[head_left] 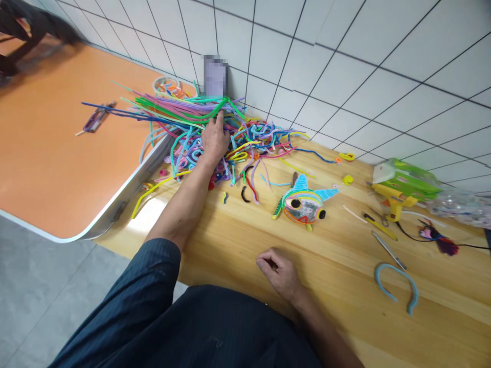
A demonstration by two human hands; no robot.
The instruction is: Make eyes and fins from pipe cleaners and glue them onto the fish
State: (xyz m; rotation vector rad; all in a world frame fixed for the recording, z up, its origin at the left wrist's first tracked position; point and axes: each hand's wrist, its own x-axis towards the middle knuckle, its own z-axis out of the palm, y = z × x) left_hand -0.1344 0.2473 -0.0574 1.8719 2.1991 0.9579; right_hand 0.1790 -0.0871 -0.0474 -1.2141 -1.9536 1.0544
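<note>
My left hand (216, 139) reaches into a heaped pile of colourful pipe cleaners (192, 145) by the wall. Its index finger is stretched out against a bundle of long straight green and pink pipe cleaners (172, 108); the other fingertips are partly hidden in the pile. Near the table's front edge, my right hand (280, 273) rests loosely curled, with nothing visible in it. Between the hands and the wall lies a fish-like figure (303, 204) with a silvery middle, coloured outlines, black-and-white eyes and blue pointed pieces on top. Short black, red and yellow pieces lie left of it.
At right lie a yellow glue gun (397, 200), a yellow cutter (380, 227), a silver pen-like tool (388, 249) and a bent blue pipe cleaner (397, 286). A green package (408, 179) stands by the tiled wall. A blurred upright phone-like object (215, 76) leans there. An orange table (69, 153) adjoins at left.
</note>
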